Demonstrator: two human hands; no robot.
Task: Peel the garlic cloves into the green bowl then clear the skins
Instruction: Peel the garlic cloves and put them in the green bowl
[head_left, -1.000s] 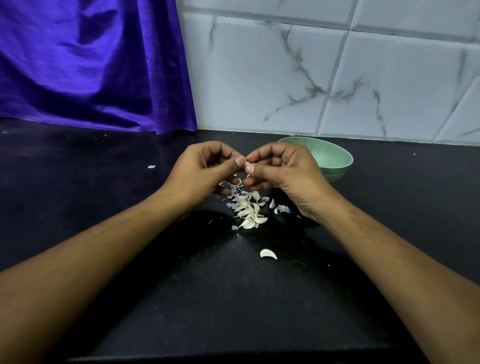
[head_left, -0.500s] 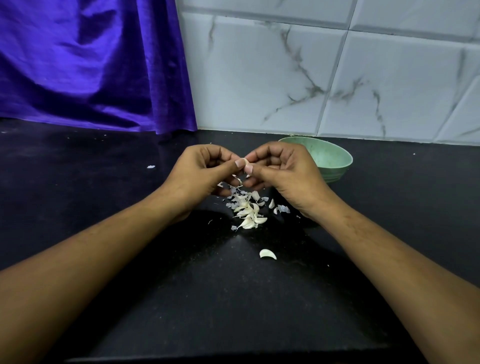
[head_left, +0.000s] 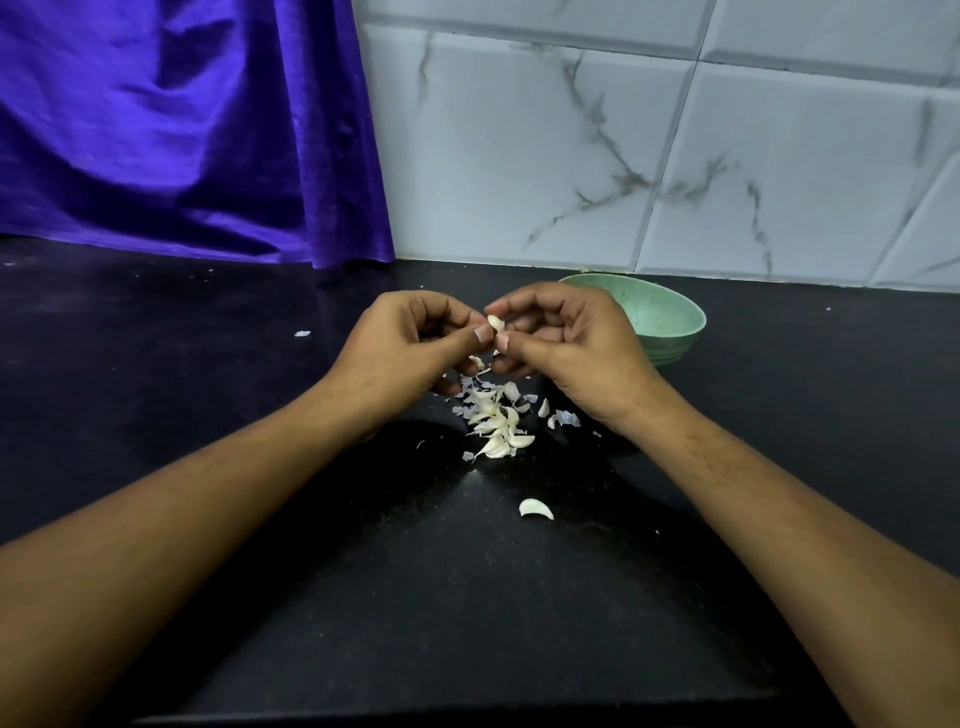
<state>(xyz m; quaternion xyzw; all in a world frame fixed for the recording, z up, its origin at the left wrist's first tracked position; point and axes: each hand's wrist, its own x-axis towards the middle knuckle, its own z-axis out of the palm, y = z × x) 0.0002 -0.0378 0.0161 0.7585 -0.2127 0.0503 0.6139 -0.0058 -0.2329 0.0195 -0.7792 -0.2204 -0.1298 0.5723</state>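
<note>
My left hand (head_left: 402, 348) and my right hand (head_left: 566, 343) meet above the black counter, and both pinch one small white garlic clove (head_left: 495, 323) between thumbs and fingertips. Directly under the hands lies a heap of garlic cloves and papery skins (head_left: 493, 421). One clove (head_left: 536, 508) lies alone nearer to me. The green bowl (head_left: 670, 325) stands just behind my right hand, which hides part of its rim. What the bowl holds cannot be seen.
A purple cloth (head_left: 182, 130) hangs at the back left down to the black counter (head_left: 156, 395). A marbled tile wall (head_left: 675, 156) closes the back. A stray skin flake (head_left: 302, 333) lies left of my hands.
The hands stay in the same place. The clove between the fingertips shows more now, and my fingers have shifted slightly around it.
</note>
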